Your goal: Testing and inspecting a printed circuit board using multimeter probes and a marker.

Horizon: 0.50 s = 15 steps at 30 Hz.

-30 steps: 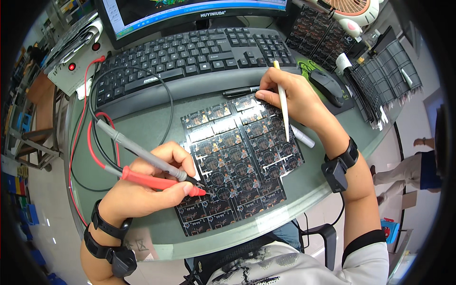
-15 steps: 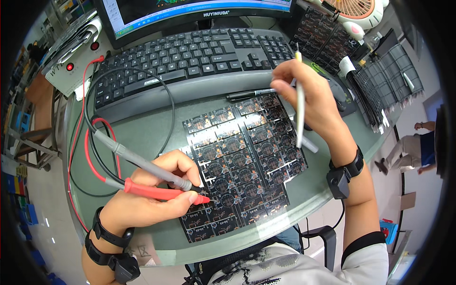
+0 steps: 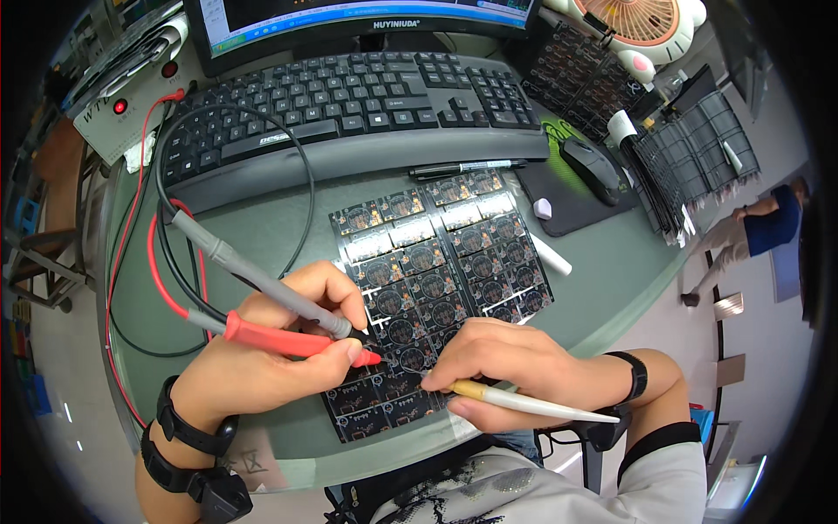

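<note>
A: Red and grey plastic first: your left hand is pinching both test probes at once, the red probe under the thumb and the grey probe across the fingers, with their tips meeting just past your fingertips on the black circuit board panel.

B: And the other hand?

A: Your right hand is closed around a white pen-like tool with a gold collar, its point touching the panel just beside the probe tips. You are working on the near rows, directly between your hands.

B: How should I be holding it all?

A: I judge you are doing best by keeping both wrists resting down, the two probe tips apart, and pressing lightly so nothing skids across neighbouring boards.

B: Anything beyond my hands?

A: The probe leads are looping off past your left hand; farther out, a black marker, then the keyboard, with a mouse beyond your right hand.
</note>
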Each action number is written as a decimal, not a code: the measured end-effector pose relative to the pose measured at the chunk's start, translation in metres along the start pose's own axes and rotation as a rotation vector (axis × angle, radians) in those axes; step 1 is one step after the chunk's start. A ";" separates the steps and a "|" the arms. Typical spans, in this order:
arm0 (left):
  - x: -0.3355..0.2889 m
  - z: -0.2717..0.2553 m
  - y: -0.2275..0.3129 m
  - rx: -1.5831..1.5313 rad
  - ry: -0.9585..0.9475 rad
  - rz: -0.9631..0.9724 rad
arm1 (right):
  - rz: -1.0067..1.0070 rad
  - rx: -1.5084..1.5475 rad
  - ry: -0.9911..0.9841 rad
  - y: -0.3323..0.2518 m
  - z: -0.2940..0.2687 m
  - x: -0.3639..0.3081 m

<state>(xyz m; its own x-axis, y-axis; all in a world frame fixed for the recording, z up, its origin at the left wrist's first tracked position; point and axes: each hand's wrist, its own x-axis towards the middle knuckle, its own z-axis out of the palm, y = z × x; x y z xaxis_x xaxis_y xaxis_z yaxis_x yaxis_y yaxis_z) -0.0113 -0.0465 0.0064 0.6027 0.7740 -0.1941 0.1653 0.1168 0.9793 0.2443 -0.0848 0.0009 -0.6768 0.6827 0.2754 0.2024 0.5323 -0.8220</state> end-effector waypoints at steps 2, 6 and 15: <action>0.001 0.001 -0.005 -0.019 0.009 0.030 | 0.023 -0.010 0.008 0.003 0.004 -0.002; 0.003 0.003 -0.009 -0.061 0.023 0.127 | 0.072 -0.052 0.050 0.001 0.008 -0.004; 0.004 0.004 -0.008 -0.060 0.027 0.115 | -0.035 -0.127 0.135 0.012 0.017 -0.008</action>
<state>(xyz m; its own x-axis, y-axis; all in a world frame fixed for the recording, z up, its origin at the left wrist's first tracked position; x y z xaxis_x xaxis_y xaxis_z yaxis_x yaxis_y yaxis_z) -0.0070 -0.0466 -0.0027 0.5937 0.8008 -0.0797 0.0490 0.0628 0.9968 0.2401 -0.0929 -0.0195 -0.5857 0.7188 0.3746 0.2738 0.6104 -0.7433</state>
